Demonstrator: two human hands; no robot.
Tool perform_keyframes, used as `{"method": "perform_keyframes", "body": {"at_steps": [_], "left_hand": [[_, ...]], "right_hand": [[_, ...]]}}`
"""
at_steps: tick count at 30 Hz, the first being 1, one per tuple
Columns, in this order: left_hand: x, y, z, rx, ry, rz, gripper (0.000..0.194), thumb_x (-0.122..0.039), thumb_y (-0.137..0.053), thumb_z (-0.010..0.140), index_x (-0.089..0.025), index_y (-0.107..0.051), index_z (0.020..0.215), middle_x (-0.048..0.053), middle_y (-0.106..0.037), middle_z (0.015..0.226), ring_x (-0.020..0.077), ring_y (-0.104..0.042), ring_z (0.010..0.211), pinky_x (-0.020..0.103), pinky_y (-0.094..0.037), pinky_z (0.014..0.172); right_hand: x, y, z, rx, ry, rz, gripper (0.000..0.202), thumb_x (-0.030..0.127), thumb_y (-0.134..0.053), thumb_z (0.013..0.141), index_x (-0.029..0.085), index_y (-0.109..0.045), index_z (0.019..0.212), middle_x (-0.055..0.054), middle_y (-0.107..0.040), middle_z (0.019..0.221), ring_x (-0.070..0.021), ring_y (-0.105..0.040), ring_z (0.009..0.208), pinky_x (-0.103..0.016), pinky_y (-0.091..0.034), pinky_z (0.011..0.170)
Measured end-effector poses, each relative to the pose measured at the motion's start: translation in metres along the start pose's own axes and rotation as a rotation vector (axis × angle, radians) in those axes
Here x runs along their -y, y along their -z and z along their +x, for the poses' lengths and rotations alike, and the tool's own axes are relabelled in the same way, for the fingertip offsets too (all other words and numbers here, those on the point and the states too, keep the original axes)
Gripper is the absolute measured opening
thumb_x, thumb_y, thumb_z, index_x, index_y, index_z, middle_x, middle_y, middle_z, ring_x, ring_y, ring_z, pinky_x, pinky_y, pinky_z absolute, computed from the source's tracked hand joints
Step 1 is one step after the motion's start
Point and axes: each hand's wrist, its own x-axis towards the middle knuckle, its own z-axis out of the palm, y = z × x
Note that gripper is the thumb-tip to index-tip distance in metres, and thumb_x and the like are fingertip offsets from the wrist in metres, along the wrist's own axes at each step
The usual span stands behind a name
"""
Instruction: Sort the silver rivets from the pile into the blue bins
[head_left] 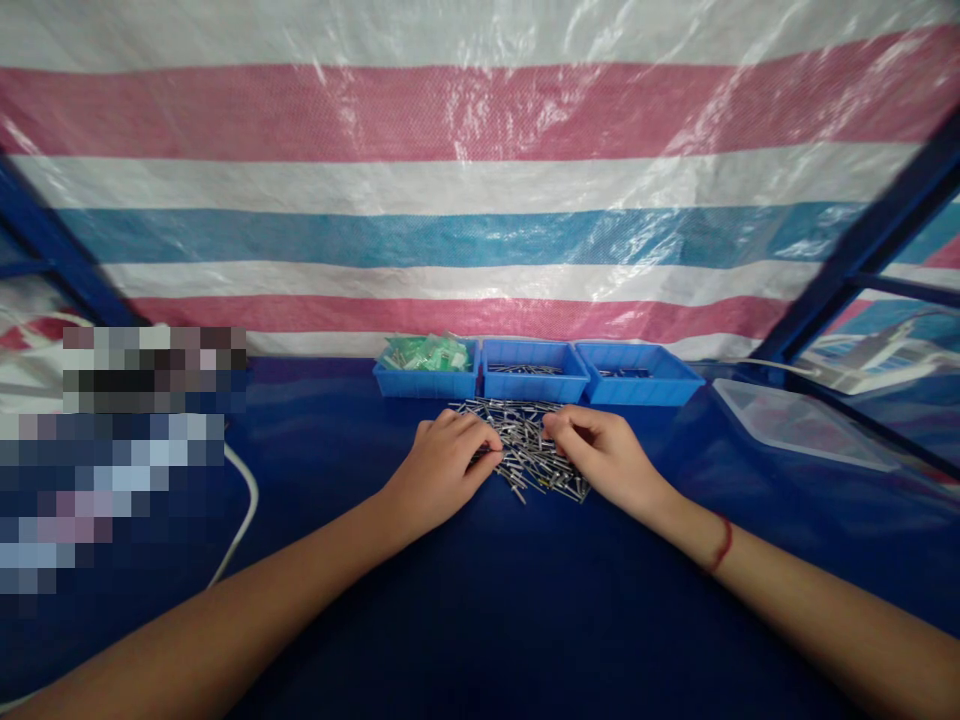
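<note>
A loose pile of silvery metal pins that look like blind rivets [525, 450] lies on the blue table. My left hand [454, 455] rests at the pile's left edge, fingers curled and thumb close to the index fingertip. At the right edge my right hand [600, 450], with a red string around the wrist, pinches thumb and index finger together over the rivets. Whatever either hand holds is too small or hidden to make out. Just behind the pile stand a left blue bin [427, 384] with green plastic packets [427, 353], a middle blue bin [534, 386] and a right blue bin [649, 391].
Some rivets lie in the middle and right bins. A translucent plastic lid [802, 425] lies on the table [480, 620] at right. A white cable [251, 490] runs along the left, near a blurred-out area. Behind hangs a striped plastic sheet [480, 240] between blue frame posts.
</note>
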Motion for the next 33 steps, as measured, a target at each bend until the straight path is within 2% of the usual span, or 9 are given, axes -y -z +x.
{"method": "perform_keyframes", "body": {"at_steps": [7,11,18,23,33], "left_hand": [[-0.009,0.0,0.001,-0.148,0.014,-0.148,0.006,-0.023,-0.054,0.087,-0.021,-0.059,0.085,-0.001,-0.065,0.086,0.0168,-0.054,0.085,0.031,-0.036,0.077],[-0.01,-0.001,0.0,-0.154,-0.034,-0.169,0.005,-0.021,-0.055,0.086,-0.02,-0.059,0.085,-0.001,-0.065,0.086,0.0166,-0.055,0.085,0.031,-0.036,0.076],[-0.008,-0.004,-0.002,-0.148,-0.095,-0.141,0.001,-0.021,-0.057,0.085,-0.021,-0.057,0.085,-0.002,-0.065,0.087,0.0165,-0.056,0.087,0.031,-0.036,0.076],[-0.009,-0.004,-0.002,-0.153,-0.105,-0.129,0.005,-0.025,-0.056,0.086,-0.021,-0.057,0.088,0.0,-0.065,0.092,0.0174,-0.056,0.09,0.032,-0.036,0.077],[-0.012,-0.004,-0.003,-0.13,-0.079,-0.117,0.006,-0.022,-0.054,0.086,-0.021,-0.057,0.091,0.0,-0.066,0.092,0.0181,-0.057,0.092,0.033,-0.037,0.08]], "right_hand": [[0.01,-0.006,-0.007,0.045,0.202,0.008,0.01,0.024,-0.059,0.079,0.017,-0.064,0.083,0.001,-0.056,0.065,-0.0083,-0.047,0.051,-0.022,-0.039,0.048],[0.012,-0.007,-0.01,0.056,0.246,0.024,0.011,0.024,-0.061,0.079,0.017,-0.065,0.087,-0.001,-0.057,0.071,-0.0081,-0.048,0.052,-0.022,-0.04,0.049],[0.013,-0.007,-0.01,0.063,0.263,0.013,0.01,0.024,-0.06,0.082,0.017,-0.066,0.083,-0.001,-0.059,0.07,-0.0087,-0.047,0.054,-0.023,-0.039,0.05],[0.016,-0.005,-0.012,0.035,0.311,0.024,0.007,0.02,-0.06,0.083,0.018,-0.066,0.083,-0.001,-0.06,0.069,-0.0086,-0.049,0.055,-0.023,-0.04,0.051],[0.018,-0.006,-0.011,0.007,0.375,0.008,0.007,0.016,-0.06,0.082,0.018,-0.065,0.085,-0.001,-0.061,0.072,-0.0086,-0.05,0.056,-0.023,-0.042,0.051]]}}
